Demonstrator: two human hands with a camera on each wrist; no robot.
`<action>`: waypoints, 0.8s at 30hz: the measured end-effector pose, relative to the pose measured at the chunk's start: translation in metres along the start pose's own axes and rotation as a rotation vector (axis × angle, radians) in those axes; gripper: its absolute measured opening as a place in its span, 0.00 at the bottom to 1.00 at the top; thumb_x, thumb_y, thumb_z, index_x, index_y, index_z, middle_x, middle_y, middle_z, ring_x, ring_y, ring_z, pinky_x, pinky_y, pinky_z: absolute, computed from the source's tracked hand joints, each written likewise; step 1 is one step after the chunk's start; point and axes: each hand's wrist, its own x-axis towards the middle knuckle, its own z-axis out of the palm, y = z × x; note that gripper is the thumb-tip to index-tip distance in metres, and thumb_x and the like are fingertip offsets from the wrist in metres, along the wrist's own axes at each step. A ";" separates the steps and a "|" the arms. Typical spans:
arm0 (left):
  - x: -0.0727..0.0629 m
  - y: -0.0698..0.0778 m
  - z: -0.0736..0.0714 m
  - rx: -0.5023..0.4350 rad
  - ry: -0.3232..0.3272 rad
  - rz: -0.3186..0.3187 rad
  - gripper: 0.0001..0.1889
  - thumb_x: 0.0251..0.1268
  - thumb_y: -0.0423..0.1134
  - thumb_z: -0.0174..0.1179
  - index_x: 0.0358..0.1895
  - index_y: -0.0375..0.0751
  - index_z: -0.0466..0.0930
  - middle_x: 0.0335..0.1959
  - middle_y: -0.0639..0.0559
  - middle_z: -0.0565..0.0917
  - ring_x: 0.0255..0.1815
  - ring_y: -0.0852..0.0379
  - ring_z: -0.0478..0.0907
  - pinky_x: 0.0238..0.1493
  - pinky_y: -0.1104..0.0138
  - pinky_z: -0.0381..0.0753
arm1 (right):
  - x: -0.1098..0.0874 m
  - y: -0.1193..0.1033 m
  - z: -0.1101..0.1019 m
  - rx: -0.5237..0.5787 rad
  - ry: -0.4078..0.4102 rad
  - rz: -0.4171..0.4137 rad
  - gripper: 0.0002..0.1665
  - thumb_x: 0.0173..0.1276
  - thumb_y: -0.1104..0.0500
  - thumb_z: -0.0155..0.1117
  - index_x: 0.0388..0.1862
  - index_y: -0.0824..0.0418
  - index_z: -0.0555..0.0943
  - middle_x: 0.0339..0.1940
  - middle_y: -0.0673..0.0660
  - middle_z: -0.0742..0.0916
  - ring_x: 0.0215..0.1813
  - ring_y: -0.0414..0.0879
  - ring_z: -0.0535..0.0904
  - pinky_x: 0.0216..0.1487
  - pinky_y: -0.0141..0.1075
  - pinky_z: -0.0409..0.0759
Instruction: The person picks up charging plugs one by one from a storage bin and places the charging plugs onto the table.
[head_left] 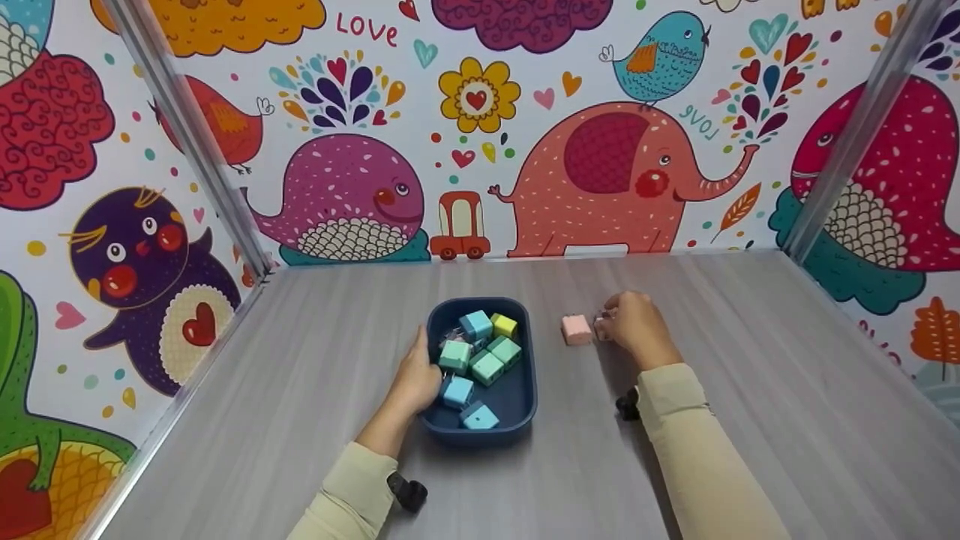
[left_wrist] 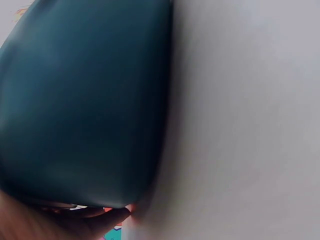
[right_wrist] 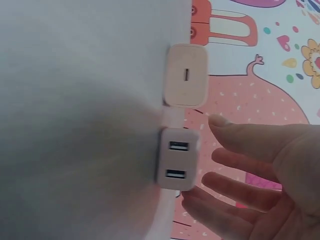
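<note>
My left hand (head_left: 417, 373) holds the left wall of a dark blue bin (head_left: 532, 390), with its fingers along the outside and the thumb at the rim. In the left wrist view the bin (left_wrist: 85, 105) hides much of that hand. Inside the bin lie several plug-in chargers, among them a yellow one (head_left: 505, 325), a green one (head_left: 487, 367) and a light blue one (head_left: 457, 391). My right hand (head_left: 636, 327) is at a pink two-port USB charger (right_wrist: 178, 159), its fingers spread around the block. Beside it stands another pink charger (right_wrist: 186, 76) with one narrow slot.
The grey wood-look tabletop (head_left: 315, 420) carries the bin and both pink chargers. Cartoon-printed panels (head_left: 480, 165) rise along its back and sides, with metal posts (head_left: 195, 142) at the corners. A dark wrist device (head_left: 407, 493) sits at the left cuff.
</note>
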 end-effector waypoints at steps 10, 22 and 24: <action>0.000 -0.002 0.001 0.006 0.008 -0.014 0.43 0.66 0.18 0.41 0.86 0.28 0.41 0.85 0.26 0.51 0.85 0.31 0.48 0.83 0.41 0.52 | -0.007 -0.021 -0.013 0.004 0.014 -0.011 0.26 0.73 0.60 0.73 0.66 0.71 0.83 0.70 0.73 0.80 0.63 0.67 0.79 0.65 0.59 0.80; 0.001 -0.001 0.001 0.009 0.006 -0.002 0.42 0.67 0.18 0.41 0.86 0.27 0.41 0.85 0.26 0.51 0.86 0.32 0.48 0.83 0.42 0.52 | -0.026 -0.061 -0.012 -0.058 0.058 -0.156 0.24 0.72 0.58 0.75 0.64 0.65 0.86 0.68 0.69 0.82 0.66 0.66 0.79 0.70 0.59 0.77; 0.001 -0.001 0.001 0.006 0.006 -0.004 0.42 0.67 0.19 0.41 0.86 0.27 0.41 0.85 0.27 0.50 0.86 0.32 0.48 0.83 0.42 0.51 | -0.031 -0.071 -0.008 -0.079 0.058 -0.201 0.23 0.71 0.57 0.76 0.62 0.65 0.87 0.67 0.68 0.83 0.66 0.64 0.79 0.69 0.57 0.79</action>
